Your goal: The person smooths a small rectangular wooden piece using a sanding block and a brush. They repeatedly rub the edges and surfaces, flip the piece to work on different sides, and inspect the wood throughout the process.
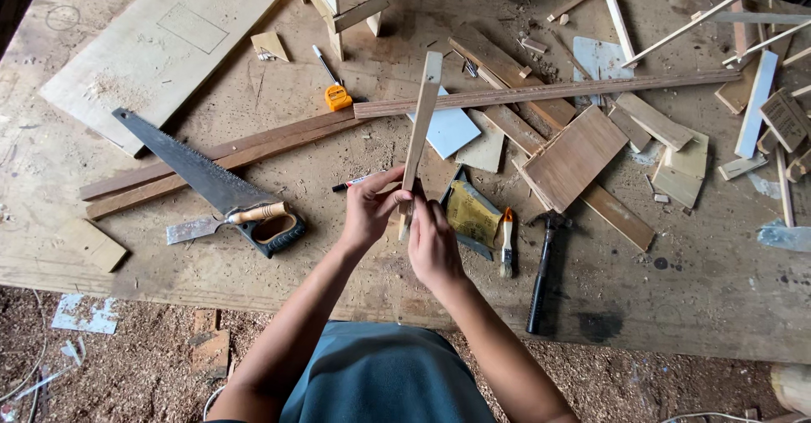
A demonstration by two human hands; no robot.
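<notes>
Both the left hand (367, 207) and right hand (432, 241) are clamped on the near end of the wooden strip (421, 123); its long axis points away over the tabletop (701, 288).

Both hands, left hand (365, 212) and right hand (432, 241), meet on the wooden strip (420, 127) above the workbench (710, 288). A handsaw (211, 182) lies left of them, a hammer (545, 262) and brush (507, 241) right, a marker (353, 183) just behind the left hand.
</notes>
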